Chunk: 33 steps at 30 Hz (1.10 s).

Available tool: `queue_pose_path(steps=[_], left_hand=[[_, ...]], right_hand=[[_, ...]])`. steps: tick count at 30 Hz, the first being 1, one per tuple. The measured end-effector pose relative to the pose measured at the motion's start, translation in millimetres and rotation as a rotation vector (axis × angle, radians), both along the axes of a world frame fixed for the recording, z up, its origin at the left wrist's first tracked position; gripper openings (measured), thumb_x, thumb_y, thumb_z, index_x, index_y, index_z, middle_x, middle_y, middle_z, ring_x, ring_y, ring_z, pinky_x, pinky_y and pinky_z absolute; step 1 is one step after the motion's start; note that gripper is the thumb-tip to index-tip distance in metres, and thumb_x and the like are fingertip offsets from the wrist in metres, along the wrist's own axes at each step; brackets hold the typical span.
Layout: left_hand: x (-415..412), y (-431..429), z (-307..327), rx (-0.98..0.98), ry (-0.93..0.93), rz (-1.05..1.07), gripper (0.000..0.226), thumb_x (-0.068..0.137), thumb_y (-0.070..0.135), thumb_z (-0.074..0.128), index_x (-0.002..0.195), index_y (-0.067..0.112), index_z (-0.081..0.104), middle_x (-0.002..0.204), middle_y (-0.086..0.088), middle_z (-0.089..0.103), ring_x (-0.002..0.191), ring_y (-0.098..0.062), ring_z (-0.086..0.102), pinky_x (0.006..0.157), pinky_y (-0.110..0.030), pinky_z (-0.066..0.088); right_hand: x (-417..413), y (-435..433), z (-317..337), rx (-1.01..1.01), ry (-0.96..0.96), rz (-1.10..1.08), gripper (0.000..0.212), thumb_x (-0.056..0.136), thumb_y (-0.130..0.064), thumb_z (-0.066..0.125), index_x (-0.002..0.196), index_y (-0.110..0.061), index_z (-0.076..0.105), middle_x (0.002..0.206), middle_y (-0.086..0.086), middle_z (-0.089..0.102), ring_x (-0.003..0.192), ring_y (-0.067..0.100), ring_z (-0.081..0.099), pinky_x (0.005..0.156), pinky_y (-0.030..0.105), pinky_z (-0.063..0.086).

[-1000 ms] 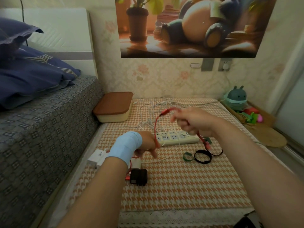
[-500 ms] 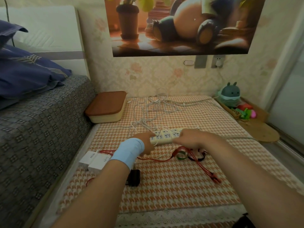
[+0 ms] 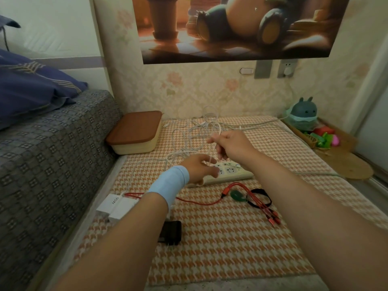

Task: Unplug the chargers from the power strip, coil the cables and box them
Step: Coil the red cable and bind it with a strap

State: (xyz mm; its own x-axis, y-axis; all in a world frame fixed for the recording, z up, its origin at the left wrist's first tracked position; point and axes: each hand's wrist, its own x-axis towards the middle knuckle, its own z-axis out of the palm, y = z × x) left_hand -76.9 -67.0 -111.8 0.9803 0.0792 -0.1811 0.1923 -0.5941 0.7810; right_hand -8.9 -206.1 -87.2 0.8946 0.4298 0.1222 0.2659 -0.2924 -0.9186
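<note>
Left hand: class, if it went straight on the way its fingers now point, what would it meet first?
Most likely the power strip, lying just ahead of the left hand, which grips a white cable. Whether hand and strip touch is unclear from this view.

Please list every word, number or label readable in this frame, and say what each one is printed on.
"90W", seen upside down, on the white rectangular plastic charger.
Second white rectangular charger touching it: only a faint mark, too blurred to read.
Long white plastic power strip and small black plastic charger: no readable text.
</note>
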Motion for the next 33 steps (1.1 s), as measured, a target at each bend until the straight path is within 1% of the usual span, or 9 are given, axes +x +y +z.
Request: queue_pose_path(steps=[6,12,15,17,21,23,26,30,33], left_hand=[[21.2,63.2,15.4,0.401,-0.138,0.306,0.029,0.097,0.024,0.055,0.079,0.005,0.068,0.081,-0.016,0.073,0.061,-0.025,0.065,0.065,-0.033,0.057],[29.9,95.1,-7.4,-0.067,-0.221,0.558,0.013,0.090,0.000,0.061,0.101,0.006,0.062,0.106,-0.018,0.067,0.074,-0.033,0.070,0.076,-0.047,0.060],[17.6,101.7,-15.0,0.037,-0.167,0.451,0.038,0.089,0.010,0.067,0.125,0.016,0.057,0.136,-0.006,0.055,0.116,-0.028,0.058,0.097,-0.043,0.051],[7.1,104.8,-12.8,0.070,-0.198,0.432,0.039,0.091,0.014,0.065,0.129,0.019,0.057,0.145,-0.003,0.048,0.129,-0.024,0.049,0.098,-0.035,0.048],[-15.6,104.4,-9.8,0.154,-0.239,0.364,0.025,0.093,0.008,0.058,0.109,0.026,0.066,0.135,0.000,0.057,0.102,-0.022,0.063,0.062,-0.019,0.045],[-32.2,100.1,-9.2,0.274,-0.258,0.297,0.025,0.092,0.008,0.057,0.097,0.030,0.066,0.122,0.004,0.062,0.091,-0.015,0.061,0.066,-0.018,0.045],[-55.3,96.9,-7.9,0.398,-0.236,0.156,0.024,0.090,0.012,0.060,0.081,0.034,0.066,0.096,0.009,0.068,0.086,-0.012,0.060,0.082,-0.026,0.050],[-82.6,90.3,-0.9,0.353,-0.148,0.040,0.026,0.085,0.008,0.063,0.074,0.032,0.067,0.085,0.008,0.068,0.082,-0.014,0.064,0.079,-0.029,0.054],[-97.6,79.6,-1.1,0.391,-0.010,-0.066,0.024,0.086,0.007,0.061,0.085,0.029,0.070,0.092,0.006,0.071,0.089,-0.014,0.066,0.085,-0.031,0.055]], right_hand=[[28.9,19.3,-10.5,0.215,0.188,-0.181,0.018,0.100,-0.018,0.064,0.097,-0.003,0.073,0.077,0.007,0.076,0.061,0.018,0.072,0.063,0.033,0.061],[36.8,56.5,-22.3,0.373,0.622,-0.106,0.016,0.100,-0.011,0.062,0.111,0.001,0.062,0.105,0.014,0.073,0.088,0.021,0.074,0.070,0.034,0.060],[32.2,71.2,-30.9,0.201,0.578,-0.045,0.033,0.097,-0.005,0.064,0.128,0.005,0.057,0.126,0.014,0.065,0.098,0.019,0.070,0.079,0.040,0.061],[25.0,74.4,-32.7,0.097,0.504,-0.010,0.043,0.096,-0.004,0.066,0.136,0.004,0.052,0.121,0.014,0.065,0.098,0.023,0.070,0.085,0.043,0.061],[-1.7,72.6,-28.3,-0.213,0.116,0.034,0.013,0.096,-0.004,0.062,0.104,-0.012,0.068,0.105,0.009,0.071,0.084,0.021,0.072,0.066,0.032,0.059],[-18.6,70.1,-25.4,-0.308,-0.035,0.080,0.029,0.092,0.005,0.054,0.081,-0.017,0.070,0.091,0.006,0.072,0.076,0.018,0.069,0.060,0.031,0.056],[-51.5,66.2,-21.7,-0.428,-0.082,0.287,0.037,0.087,0.008,0.048,0.074,-0.014,0.075,0.078,0.007,0.075,0.067,0.014,0.068,0.062,0.034,0.060],[-94.4,62.5,-30.7,-0.730,-0.089,0.560,0.018,0.090,-0.038,0.066,0.092,-0.023,0.076,0.091,-0.001,0.074,0.076,0.016,0.069,0.073,0.039,0.060],[-115.9,63.3,-45.9,-1.042,-0.186,0.647,0.062,0.070,-0.070,0.075,0.111,-0.024,0.067,0.101,-0.003,0.068,0.089,0.019,0.065,0.079,0.041,0.058]])
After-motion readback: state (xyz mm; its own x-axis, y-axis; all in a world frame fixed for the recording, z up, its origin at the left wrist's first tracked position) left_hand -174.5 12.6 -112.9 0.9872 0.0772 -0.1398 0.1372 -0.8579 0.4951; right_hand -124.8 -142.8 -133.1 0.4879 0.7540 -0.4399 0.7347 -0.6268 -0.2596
